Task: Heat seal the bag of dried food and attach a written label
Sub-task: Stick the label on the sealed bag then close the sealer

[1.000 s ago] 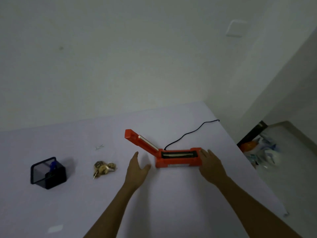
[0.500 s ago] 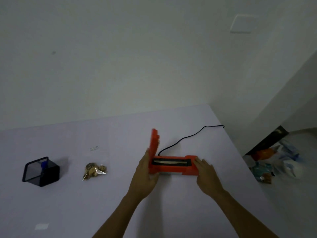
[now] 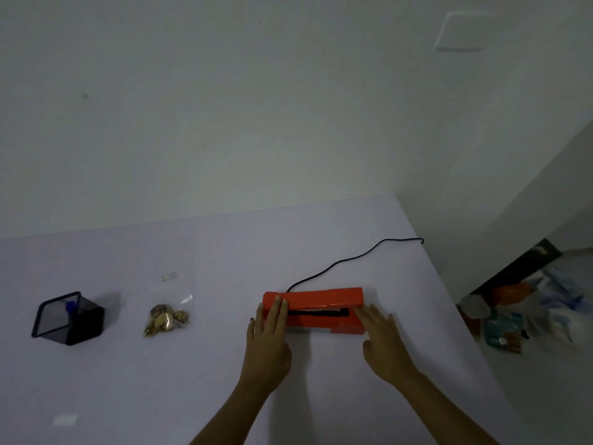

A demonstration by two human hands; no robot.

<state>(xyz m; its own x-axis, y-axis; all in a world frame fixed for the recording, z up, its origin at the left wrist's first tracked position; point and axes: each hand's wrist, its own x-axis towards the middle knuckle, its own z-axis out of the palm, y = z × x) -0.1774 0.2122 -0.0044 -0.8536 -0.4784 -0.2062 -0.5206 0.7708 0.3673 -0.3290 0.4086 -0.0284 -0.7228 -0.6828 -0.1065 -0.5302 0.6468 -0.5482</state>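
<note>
The heat sealer, orange with its lid nearly down, lies on the white tabletop between both hands. The left hand reaches forward, its straight fingers resting flat on the sealer's left end. The right hand lies flat, fingers straight and touching the sealer's right end; neither grips anything. A black cord runs away beyond the fingertips. Left of the left fingers lies the clear bag of dried food, unsealed, then a black mesh cup holding something blue. No writing is readable.
</note>
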